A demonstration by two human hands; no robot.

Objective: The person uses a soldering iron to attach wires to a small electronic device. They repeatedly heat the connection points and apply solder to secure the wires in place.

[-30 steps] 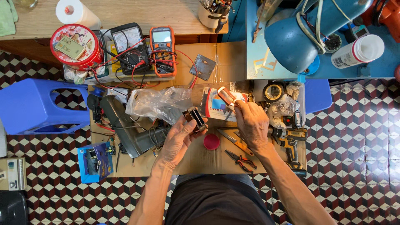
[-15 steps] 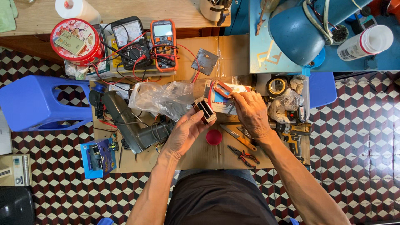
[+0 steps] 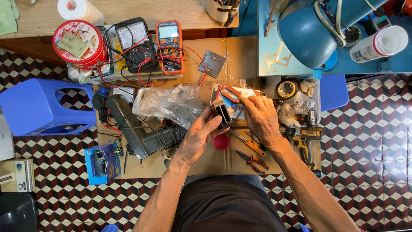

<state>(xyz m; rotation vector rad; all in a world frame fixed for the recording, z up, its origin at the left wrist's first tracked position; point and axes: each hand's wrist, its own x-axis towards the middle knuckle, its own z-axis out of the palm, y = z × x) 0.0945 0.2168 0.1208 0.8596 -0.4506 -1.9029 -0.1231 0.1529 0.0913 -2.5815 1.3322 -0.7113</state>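
**Two hands busy over a crowded work board**

Two hands meet above the cardboard. The left hand (image 3: 198, 138) is clamped on a small dark box part (image 3: 222, 114), held up over the board. The right hand (image 3: 262, 120) rests just beside it, fingers curled together on a red-edged packet (image 3: 234, 93). A crinkly plastic bag (image 3: 169, 103) lies close on the left. Red pliers (image 3: 252, 162) and a red cap (image 3: 221, 142) sit below.

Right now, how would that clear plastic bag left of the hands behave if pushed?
The clear plastic bag lies crumpled on the cardboard, so it would probably crinkle and slide rather than hold shape. It looks light, though any contents are unclear. The left hand grips a small dark block.
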